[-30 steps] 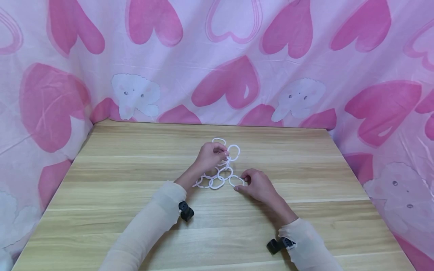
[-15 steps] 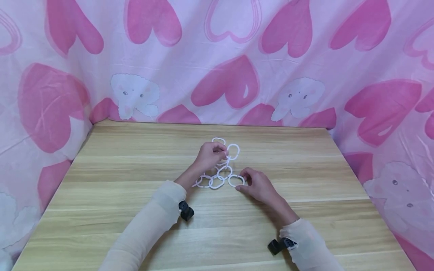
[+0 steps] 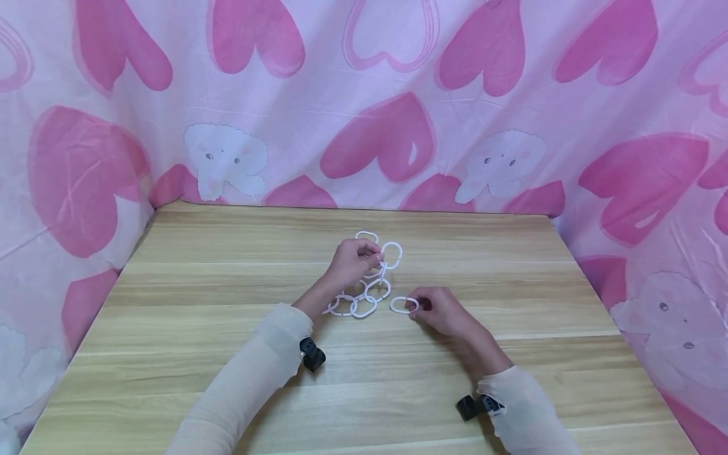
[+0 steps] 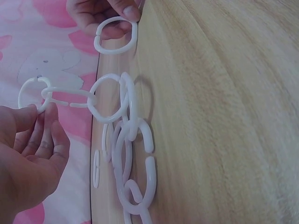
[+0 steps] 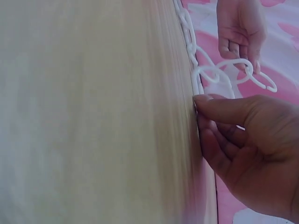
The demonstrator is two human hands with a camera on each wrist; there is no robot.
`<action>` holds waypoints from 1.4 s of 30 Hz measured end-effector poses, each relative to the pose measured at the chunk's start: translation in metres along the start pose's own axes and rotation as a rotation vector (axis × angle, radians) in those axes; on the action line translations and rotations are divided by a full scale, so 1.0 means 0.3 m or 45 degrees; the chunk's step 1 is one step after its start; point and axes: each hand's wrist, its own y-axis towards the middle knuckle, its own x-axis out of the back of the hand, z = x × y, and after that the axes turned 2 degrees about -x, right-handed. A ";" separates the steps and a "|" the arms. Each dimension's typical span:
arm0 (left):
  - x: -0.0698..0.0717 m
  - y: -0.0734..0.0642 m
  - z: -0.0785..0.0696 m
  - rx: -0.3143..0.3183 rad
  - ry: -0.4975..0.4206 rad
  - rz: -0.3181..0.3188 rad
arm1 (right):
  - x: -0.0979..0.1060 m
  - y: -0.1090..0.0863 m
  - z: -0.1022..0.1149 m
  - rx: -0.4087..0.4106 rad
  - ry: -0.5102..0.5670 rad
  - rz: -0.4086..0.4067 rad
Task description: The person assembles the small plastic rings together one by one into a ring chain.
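In the head view, my left hand [image 3: 351,260] is raised over the table. Its thumb and fingertips pinch the white C-shaped plastic link [image 4: 20,99] at the end of a chain. The linked white chain [image 4: 133,107] hangs from there, and its lower part lies on the wood beneath. To the right, my right hand [image 3: 445,309] pinches a separate white link [image 4: 117,51] between thumb and fingers. A small space parts this link from the chain. Part of the chain is hidden behind the left hand and forearm in the head view.
Behind the left hand another white link [image 3: 366,232] lies on the wooden table [image 3: 364,392]. A pink heart-patterned cloth [image 3: 375,82] rises along the back and sides. A black wrist camera [image 3: 311,355] is strapped to each sleeve.
My right hand has moved slightly right with its link, which now appears tilted flatter and farther from the chain. My left hand holds almost still.
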 end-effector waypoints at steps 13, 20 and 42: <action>0.000 -0.009 0.002 -0.006 -0.008 0.016 | 0.015 0.008 -0.019 -0.057 0.273 -0.050; 0.002 -0.010 0.004 -0.001 -0.016 0.022 | 0.041 0.018 -0.012 -0.147 0.477 -0.144; 0.003 -0.011 0.004 -0.023 0.006 0.043 | 0.107 0.080 0.033 -0.103 0.617 -0.280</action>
